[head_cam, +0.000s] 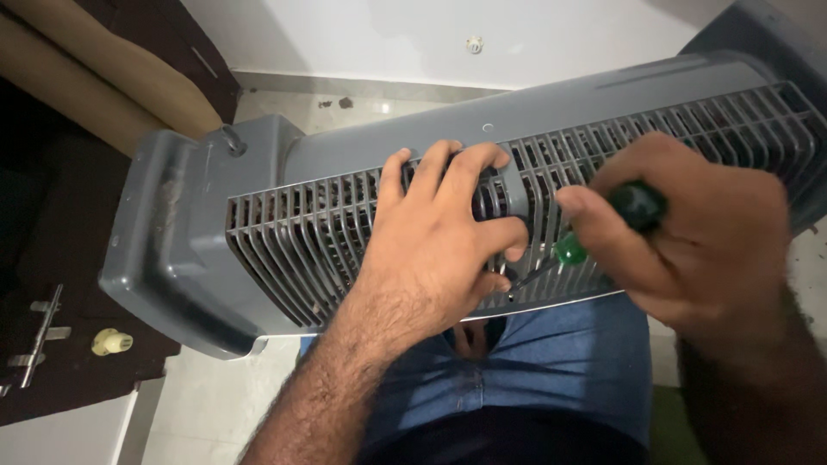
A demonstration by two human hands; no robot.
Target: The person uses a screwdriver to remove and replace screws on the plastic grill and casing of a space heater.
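Note:
A grey plastic appliance housing [215,224] with a slatted grille lies sideways across my lap. My left hand [439,237] rests on the grille near its middle, fingers curled into the slats and thumb pressed near the lower edge. My right hand [689,232] is closed around a green-handled screwdriver [603,228], whose dark shaft [532,274] angles down-left to the grille's lower edge, right by my left thumb. The screwdriver's tip is hidden against the housing.
A dark wooden door [60,344] with a metal latch and a pale round knob [110,342] stands at the left. Light floor tiles [207,396] lie below it, a white wall [362,39] behind. My blue jeans [560,362] show under the housing.

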